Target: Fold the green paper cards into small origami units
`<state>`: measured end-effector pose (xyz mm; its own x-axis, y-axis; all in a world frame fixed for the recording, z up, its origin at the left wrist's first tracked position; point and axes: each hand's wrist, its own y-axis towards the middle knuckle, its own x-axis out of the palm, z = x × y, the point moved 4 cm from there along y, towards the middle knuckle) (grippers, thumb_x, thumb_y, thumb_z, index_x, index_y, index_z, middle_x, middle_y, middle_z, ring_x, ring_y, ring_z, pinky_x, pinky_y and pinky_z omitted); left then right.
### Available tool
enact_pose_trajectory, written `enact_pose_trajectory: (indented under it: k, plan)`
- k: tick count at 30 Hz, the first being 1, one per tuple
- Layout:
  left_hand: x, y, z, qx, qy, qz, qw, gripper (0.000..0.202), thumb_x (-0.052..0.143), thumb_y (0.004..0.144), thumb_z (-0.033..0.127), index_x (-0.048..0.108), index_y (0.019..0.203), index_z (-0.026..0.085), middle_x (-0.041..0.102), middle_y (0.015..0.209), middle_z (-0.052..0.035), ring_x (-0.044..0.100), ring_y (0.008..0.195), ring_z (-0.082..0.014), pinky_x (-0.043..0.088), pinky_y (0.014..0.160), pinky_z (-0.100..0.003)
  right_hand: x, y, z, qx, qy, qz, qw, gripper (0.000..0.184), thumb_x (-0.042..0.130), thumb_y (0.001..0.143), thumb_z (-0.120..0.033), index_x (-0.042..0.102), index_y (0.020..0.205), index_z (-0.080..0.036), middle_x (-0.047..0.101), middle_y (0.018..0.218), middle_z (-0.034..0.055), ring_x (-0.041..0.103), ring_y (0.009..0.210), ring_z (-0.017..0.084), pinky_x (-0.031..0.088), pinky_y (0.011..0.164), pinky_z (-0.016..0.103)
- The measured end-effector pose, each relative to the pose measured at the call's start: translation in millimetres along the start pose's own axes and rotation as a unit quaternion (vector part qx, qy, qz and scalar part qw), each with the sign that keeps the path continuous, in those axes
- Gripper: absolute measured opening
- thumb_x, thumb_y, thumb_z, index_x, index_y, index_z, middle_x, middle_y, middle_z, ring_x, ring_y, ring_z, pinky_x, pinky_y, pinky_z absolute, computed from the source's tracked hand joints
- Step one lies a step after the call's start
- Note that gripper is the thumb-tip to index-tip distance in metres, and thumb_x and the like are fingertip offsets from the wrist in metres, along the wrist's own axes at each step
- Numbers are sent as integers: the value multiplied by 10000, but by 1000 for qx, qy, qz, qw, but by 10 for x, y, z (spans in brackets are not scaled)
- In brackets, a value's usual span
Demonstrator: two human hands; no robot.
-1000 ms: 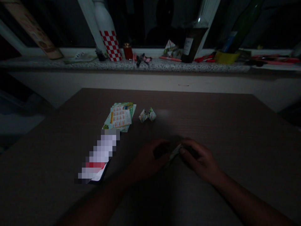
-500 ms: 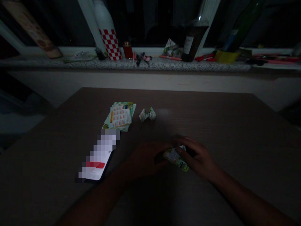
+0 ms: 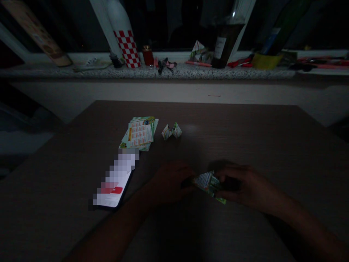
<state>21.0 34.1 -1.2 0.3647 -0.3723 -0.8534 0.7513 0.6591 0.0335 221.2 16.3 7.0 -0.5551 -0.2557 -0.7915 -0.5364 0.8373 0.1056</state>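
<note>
Left hand (image 3: 173,182), right hand (image 3: 244,185), folded paper (image 3: 204,181) (green-printed) between them, dark table (image 3: 259,138).

Looks like printed paper in the folded sheet (image 3: 204,181), right of centre, and in the stacked sheets (image 3: 140,134), left of centre. Seems matt and wood-grained on the worktop (image 3: 245,138), speckled like stone on the upper sill (image 3: 188,74).

Dim light; behind the brown table (image 3: 259,138) stands a pale wall (image 3: 163,91), and higher than the table, a speckled windowsill (image 3: 196,75) and dark window (image 3: 165,27).
</note>
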Motion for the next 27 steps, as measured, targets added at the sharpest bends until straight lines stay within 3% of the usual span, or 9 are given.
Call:
enact_pose_trajectory:
  k: [3,11,19,27]
  plan:
    - [5,11,17,11,9,0,1000,265,627,821,297,609,1057,179,616,1042,-62,553,967,-213,413,830,-312,77,7,-66,-19,-19,-61,998,365,786,674,-277,641,1008,-250,647,969,43,625,856,210,517,731,303]
    - [20,29,-4,8,24,-6,1000,235,631,822,291,617,1028,179,609,1032,-56,549,955,-208,423,831,-323,194,105,-56,-87,-10,-17,996,342,641,803,-121,618,1124,-236,641,1095,62,557,1050,224,450,934,395]
    - [43,-3,-48,-6,35,6,999,248,599,849,245,589,1092,193,599,1069,-54,543,992,-198,435,867,-322,223,132,-73,-110,-16,-12,994,350,651,820,-162,608,1161,-232,650,1148,58,558,1077,214,449,942,390]
    - [64,14,0,-4,62,-1,998,163,513,890,196,603,1022,169,617,987,-50,563,894,-181,441,791,-302,236,148,-129,-116,-27,-25,993,334,593,877,-180,591,1204,-249,649,1176,61,574,1042,204,453,934,385]
